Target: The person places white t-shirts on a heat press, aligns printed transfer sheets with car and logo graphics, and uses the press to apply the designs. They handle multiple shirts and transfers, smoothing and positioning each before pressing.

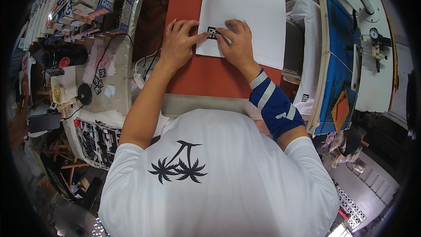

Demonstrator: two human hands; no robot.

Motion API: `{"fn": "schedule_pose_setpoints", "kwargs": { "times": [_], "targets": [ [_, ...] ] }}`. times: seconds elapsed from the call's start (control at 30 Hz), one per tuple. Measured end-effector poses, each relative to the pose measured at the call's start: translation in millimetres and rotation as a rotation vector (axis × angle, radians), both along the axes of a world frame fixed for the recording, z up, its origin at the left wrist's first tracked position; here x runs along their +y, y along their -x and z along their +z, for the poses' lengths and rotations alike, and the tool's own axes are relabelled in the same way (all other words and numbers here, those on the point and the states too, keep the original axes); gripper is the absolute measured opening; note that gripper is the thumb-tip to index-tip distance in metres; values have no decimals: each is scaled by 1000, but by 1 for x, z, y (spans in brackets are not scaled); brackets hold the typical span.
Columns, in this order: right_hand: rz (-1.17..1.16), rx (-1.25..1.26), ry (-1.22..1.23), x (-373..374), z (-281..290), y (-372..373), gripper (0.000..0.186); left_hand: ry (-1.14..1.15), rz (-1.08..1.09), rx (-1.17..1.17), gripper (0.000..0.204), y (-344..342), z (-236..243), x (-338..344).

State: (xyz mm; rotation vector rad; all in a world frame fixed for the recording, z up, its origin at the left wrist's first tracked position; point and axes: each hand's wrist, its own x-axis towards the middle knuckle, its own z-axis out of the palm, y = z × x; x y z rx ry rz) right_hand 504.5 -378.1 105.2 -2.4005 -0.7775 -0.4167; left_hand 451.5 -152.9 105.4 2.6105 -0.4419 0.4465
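A small square black label (pixel 212 33) with white print lies near the lower left corner of a flat white panel (pixel 258 17), which looks like cloth. The panel rests on a red board (pixel 210 77). My left hand (pixel 179 44) is open, its fingers spread over the board and panel edge, its thumb reaching the label's left side. My right hand (pixel 238 42), also open, lies on the panel with its thumb and forefinger at the label's right side. A dark blue sleeve (pixel 276 103) with pale stripes covers my right forearm.
On the left table several black labels (pixel 98 83) lie near a small round black stand (pixel 84 94) and cardboard boxes (pixel 94 0). To the right, a folded white piece (pixel 307 74) bears a similar label, beside a blue panel (pixel 337 61) and a machine with a gauge (pixel 373 32).
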Motion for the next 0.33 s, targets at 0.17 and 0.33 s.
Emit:
{"fn": "schedule_pose_setpoints", "kwargs": {
  "times": [0.17, 0.33],
  "targets": [
    [-5, -17, 7, 0, 1, 1, 18, -2, -1, -6, 47, -1, 0, 1],
    [-22, 12, 20, 1, 1, 2, 24, 1, -4, 3, 49, 0, 1, 1]
  ]
}}
